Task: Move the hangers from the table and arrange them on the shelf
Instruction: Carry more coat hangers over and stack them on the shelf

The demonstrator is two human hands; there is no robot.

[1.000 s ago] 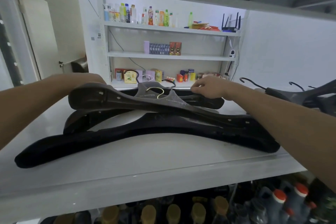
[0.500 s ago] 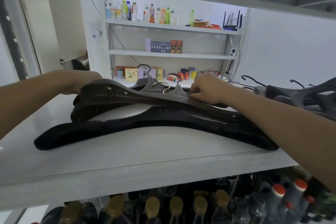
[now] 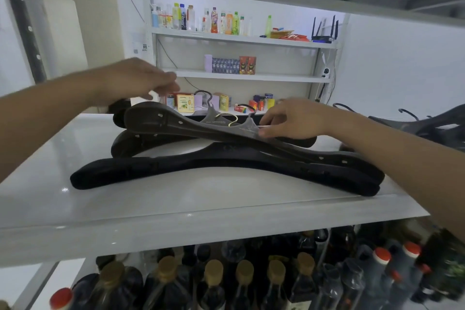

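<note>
hangers: dark pile, crossed over one another, flat on the white shelf | right hand: fingers laid fairly straight on the top hanger's neck, near its hook | left hand: blurred, just above the pile's left end, fingers loosely bent, holding nothing | below: bottles on the lower level

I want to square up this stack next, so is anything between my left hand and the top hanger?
Nothing visible. The left hand hovers above the top hanger end, with only open air between. The right hand rests on the middle.
</note>
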